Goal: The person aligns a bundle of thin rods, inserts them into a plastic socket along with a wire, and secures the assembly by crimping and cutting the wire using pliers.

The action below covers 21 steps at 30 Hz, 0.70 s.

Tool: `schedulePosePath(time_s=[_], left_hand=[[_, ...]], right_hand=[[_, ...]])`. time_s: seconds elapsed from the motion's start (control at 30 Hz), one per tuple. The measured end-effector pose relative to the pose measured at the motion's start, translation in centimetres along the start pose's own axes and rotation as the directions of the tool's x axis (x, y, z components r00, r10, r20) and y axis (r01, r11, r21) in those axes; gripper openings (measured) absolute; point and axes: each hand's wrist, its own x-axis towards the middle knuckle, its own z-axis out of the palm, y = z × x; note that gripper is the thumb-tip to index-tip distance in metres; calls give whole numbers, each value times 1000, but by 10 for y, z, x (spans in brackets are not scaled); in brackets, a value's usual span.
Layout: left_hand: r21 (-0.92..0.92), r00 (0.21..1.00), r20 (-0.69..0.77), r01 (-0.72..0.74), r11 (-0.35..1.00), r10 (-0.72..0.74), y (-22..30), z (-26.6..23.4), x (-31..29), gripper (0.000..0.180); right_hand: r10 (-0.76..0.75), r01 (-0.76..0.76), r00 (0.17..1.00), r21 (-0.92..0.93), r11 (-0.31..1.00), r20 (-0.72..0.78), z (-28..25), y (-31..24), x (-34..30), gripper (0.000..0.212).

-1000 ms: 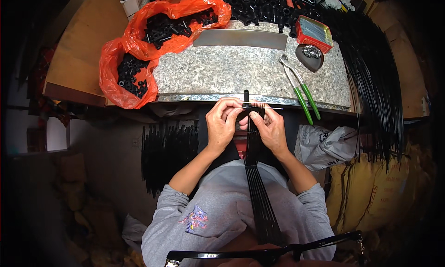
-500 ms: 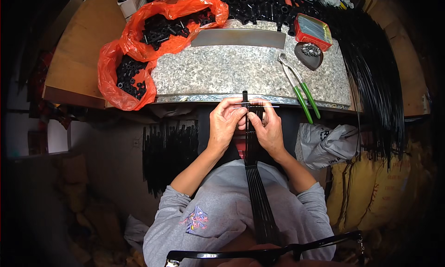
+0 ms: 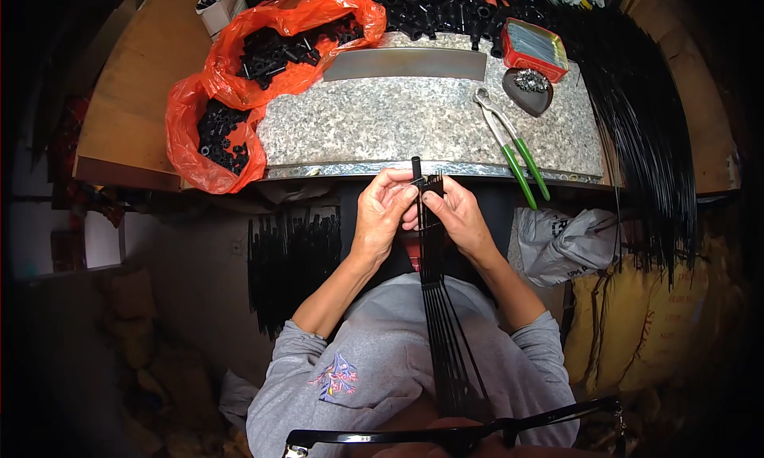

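Just off the table's front edge, both my hands work close together on a bundle of thin black rods point(image 3: 444, 323) that look like umbrella ribs. A short black tube point(image 3: 416, 167) stands up between my fingers at the bundle's top. My left hand point(image 3: 378, 223) pinches near this tube with thumb and fingers. My right hand point(image 3: 460, 226) is closed on the rods' upper ends, its thumb laid across them. The rods hang down over my lap and spread apart lower down. What lies between the fingertips is partly hidden.
Pliers with green handles point(image 3: 521, 170) lie at the table's right, their handles over its edge. Orange bags point(image 3: 177, 140) of black plastic parts stand left. A metal strip point(image 3: 406, 64), a dark dish point(image 3: 528, 100) and a red box point(image 3: 535, 59) lie behind. Long black rods point(image 3: 649, 140) hang off the right side.
The thin pale wire that stuck out across my fingers no longer shows. The rods' tops now fan beside the tube, and one rod has swung out to the right below.
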Motion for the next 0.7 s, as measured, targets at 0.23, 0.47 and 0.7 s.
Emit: schedulePosePath(time_s=[0.23,0.47,0.7], left_hand=[[176,983,-135,-100,979,124,4,7,-1,24],[67,1000,-29,5,998,-3,2,-3,-2,23],[-109,994,-19,101,989,-103,-8,-10,-1,29]], right_hand=[[-142,132,985,-109,985,-93,9,9,-4,22],[145,-160,985,178,971,96,-2,12,-2,26],[-75,79,992,32,996,-104,18,21,-13,31]])
